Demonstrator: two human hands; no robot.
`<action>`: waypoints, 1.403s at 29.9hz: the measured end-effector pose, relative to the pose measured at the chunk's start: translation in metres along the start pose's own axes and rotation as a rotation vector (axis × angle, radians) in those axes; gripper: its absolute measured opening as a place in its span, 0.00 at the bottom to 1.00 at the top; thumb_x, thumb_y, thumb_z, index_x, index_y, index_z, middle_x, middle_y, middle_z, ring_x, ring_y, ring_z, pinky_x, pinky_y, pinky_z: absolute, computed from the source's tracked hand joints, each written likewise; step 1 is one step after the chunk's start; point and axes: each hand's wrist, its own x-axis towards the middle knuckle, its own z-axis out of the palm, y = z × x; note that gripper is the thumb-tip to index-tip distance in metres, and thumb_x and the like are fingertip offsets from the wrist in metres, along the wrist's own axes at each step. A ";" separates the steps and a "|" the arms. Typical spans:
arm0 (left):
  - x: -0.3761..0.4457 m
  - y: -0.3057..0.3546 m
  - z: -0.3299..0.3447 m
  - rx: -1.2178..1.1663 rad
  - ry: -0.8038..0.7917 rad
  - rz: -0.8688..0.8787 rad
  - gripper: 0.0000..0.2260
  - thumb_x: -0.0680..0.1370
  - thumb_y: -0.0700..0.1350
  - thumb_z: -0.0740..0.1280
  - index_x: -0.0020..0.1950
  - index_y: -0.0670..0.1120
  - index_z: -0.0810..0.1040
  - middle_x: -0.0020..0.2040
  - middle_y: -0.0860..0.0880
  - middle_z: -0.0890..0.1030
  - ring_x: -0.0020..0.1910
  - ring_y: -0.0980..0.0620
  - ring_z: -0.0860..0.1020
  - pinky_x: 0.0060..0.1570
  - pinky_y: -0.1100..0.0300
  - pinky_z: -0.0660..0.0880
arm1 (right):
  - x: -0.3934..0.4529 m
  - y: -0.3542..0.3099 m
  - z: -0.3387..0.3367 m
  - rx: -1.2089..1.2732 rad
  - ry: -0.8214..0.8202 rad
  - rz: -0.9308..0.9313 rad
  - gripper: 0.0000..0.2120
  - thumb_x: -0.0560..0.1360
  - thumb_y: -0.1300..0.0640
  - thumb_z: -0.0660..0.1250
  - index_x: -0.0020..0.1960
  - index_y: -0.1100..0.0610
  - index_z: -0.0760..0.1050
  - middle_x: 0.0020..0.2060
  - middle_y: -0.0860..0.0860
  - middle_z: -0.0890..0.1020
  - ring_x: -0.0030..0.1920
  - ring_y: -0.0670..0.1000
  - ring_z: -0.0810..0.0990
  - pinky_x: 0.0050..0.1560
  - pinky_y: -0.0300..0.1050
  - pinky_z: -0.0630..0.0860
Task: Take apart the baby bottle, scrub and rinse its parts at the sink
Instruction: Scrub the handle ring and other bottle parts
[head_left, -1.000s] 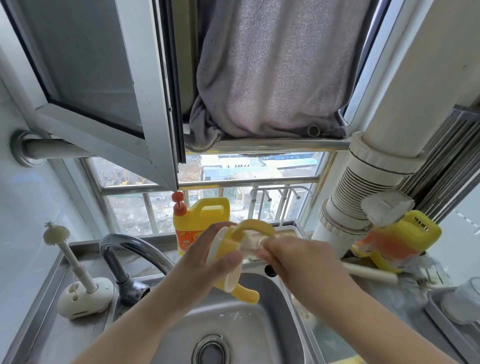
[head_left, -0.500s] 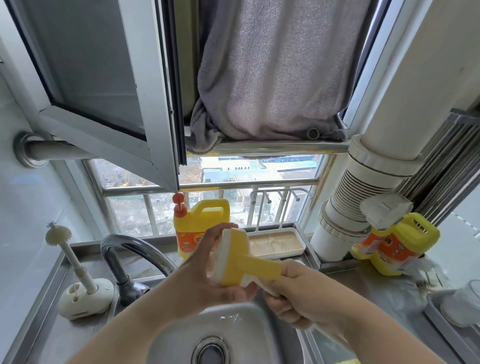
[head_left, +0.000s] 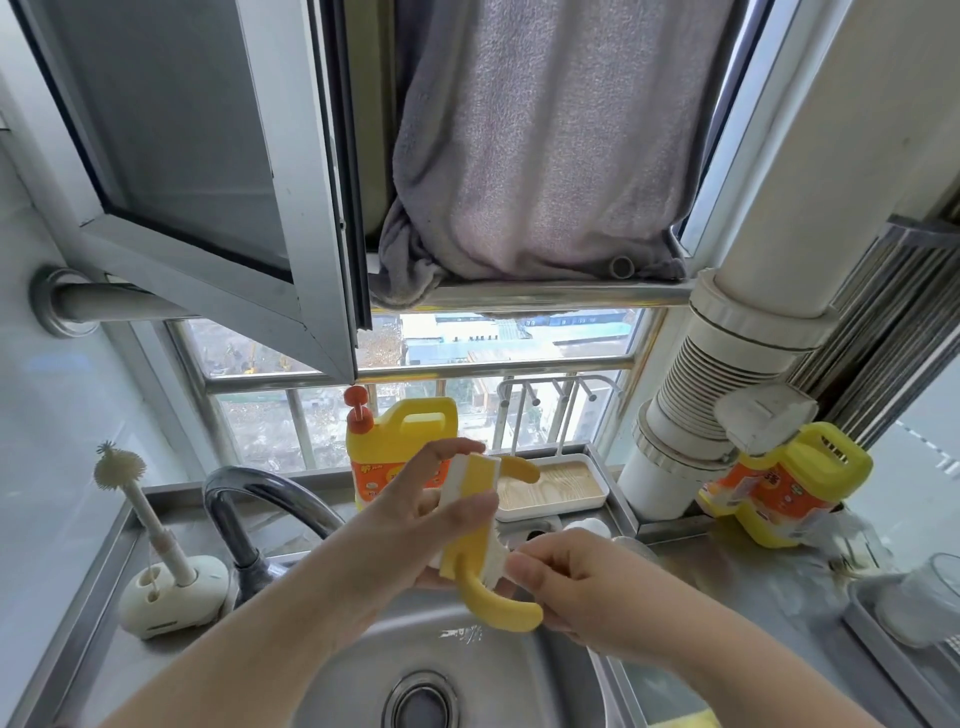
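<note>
The yellow handled collar (head_left: 470, 519) is gripped edgewise by the left hand (head_left: 415, 525) above the sink basin (head_left: 519, 675); its white inner rim is pinched by the right hand (head_left: 576, 587)

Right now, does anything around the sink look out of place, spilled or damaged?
One oddity: the yellow detergent jug right of the sink leans tilted beside the white pipe, while the other detergent jug stands upright. No spill or damage shows.
</note>
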 end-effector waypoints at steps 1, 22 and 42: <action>0.001 -0.003 0.001 0.040 0.035 0.000 0.18 0.68 0.53 0.75 0.56 0.58 0.77 0.47 0.42 0.81 0.45 0.41 0.82 0.49 0.42 0.79 | 0.001 0.000 0.000 -0.148 0.077 -0.035 0.14 0.80 0.45 0.56 0.43 0.49 0.77 0.27 0.44 0.72 0.28 0.42 0.68 0.32 0.38 0.65; 0.009 -0.012 -0.011 0.240 0.068 0.182 0.22 0.62 0.64 0.65 0.54 0.62 0.76 0.47 0.51 0.81 0.46 0.53 0.80 0.46 0.57 0.77 | 0.018 0.005 -0.008 -0.928 0.644 -0.354 0.17 0.77 0.46 0.52 0.45 0.52 0.76 0.31 0.48 0.76 0.30 0.52 0.76 0.28 0.43 0.66; 0.007 -0.010 -0.009 0.273 0.078 0.257 0.21 0.62 0.65 0.63 0.53 0.61 0.76 0.47 0.46 0.80 0.42 0.51 0.79 0.39 0.66 0.75 | 0.018 0.011 0.004 -0.862 0.705 -0.345 0.09 0.76 0.49 0.57 0.45 0.49 0.75 0.28 0.47 0.75 0.26 0.51 0.75 0.23 0.41 0.63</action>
